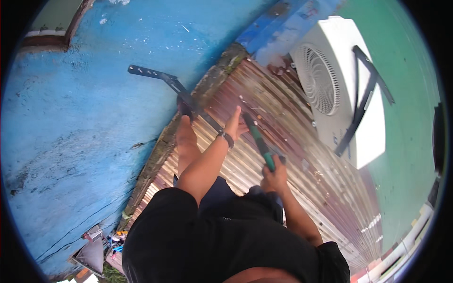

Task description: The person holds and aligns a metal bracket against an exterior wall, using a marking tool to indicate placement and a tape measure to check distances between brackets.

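The right hand (275, 177) grips a green-and-black tool (259, 142) slanting up-left toward the left hand (237, 125) — open, fingers extended, nearer the black bracket (186, 96). That lies up-left by the blue wall (94, 118), its long axis angling down toward the same hand.
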The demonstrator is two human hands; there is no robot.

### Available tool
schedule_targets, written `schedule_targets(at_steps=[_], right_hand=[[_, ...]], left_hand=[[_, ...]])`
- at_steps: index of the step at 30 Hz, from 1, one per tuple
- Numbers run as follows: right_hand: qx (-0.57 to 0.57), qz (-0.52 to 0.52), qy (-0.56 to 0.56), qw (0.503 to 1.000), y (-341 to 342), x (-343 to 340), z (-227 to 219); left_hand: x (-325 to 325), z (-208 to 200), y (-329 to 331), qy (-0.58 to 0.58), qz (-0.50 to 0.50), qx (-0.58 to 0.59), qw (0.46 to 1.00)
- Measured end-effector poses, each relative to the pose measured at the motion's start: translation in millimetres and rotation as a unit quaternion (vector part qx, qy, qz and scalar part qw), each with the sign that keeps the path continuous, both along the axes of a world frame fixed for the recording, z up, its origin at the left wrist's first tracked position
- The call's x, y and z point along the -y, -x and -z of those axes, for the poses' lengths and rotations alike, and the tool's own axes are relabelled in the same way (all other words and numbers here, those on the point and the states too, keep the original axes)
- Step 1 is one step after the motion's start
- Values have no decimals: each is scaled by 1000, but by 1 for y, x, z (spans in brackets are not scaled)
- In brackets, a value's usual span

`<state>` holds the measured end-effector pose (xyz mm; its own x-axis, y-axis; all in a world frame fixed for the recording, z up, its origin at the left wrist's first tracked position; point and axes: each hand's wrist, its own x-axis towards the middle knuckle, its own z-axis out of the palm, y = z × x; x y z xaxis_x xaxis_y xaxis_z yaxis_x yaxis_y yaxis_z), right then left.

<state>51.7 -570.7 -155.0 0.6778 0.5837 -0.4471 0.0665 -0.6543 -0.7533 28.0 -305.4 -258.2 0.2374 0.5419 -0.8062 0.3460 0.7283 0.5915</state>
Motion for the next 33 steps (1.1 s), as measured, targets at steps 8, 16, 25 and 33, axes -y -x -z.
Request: schedule_targets(at_steps=[8, 16, 25, 33], right_hand=[[67, -6, 80, 995, -6, 18, -83], [73, -85, 147, 983, 14, 26, -134], [126, -148, 12, 981, 22, -16, -154], [156, -148, -52, 975, 4, 16, -185]], left_hand=[[100, -13, -60, 219, 14, 54, 974], [141, 30, -26, 364, -60, 152, 917], [72, 16, 14, 244, 83, 164, 952], [-67, -83, 19, -74, 49, 3, 996]])
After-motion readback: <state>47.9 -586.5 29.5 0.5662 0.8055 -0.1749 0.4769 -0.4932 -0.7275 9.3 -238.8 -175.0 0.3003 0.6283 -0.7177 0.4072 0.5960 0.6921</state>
